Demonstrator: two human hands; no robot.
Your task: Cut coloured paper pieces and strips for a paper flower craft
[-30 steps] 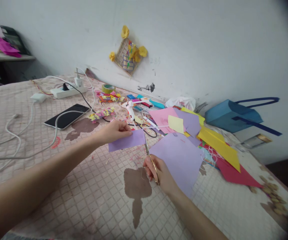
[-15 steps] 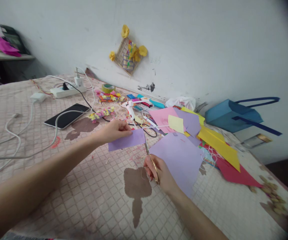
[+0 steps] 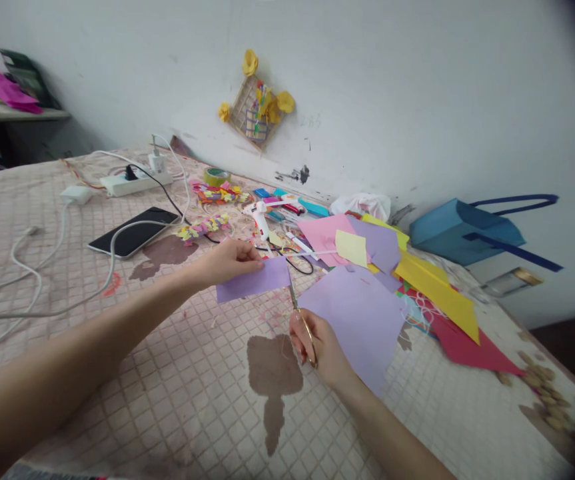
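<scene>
My left hand (image 3: 234, 261) pinches the upper edge of a small purple paper piece (image 3: 252, 283), held above the tabletop. In my right hand (image 3: 314, 340) is a pair of gold-handled scissors (image 3: 310, 339), its blades pointing up and away at the paper's right edge. Whether the blades are closed on the paper I cannot tell. To the right lies a large purple sheet (image 3: 354, 320), partly behind my right hand. Beyond it a pale yellow paper square (image 3: 351, 248) rests on a pink sheet (image 3: 321, 237).
A white glue gun (image 3: 258, 219) stands beyond my left hand, near a roll of green tape (image 3: 216, 177). At left are a black tablet (image 3: 134, 232), white cables and a power strip (image 3: 134, 183). Yellow paper (image 3: 432, 287), red paper (image 3: 472, 350) and a blue bag (image 3: 462, 230) are on the right.
My right hand's fingers on the scissors handles have shifted slightly. The left hand and purple paper look almost the same.
</scene>
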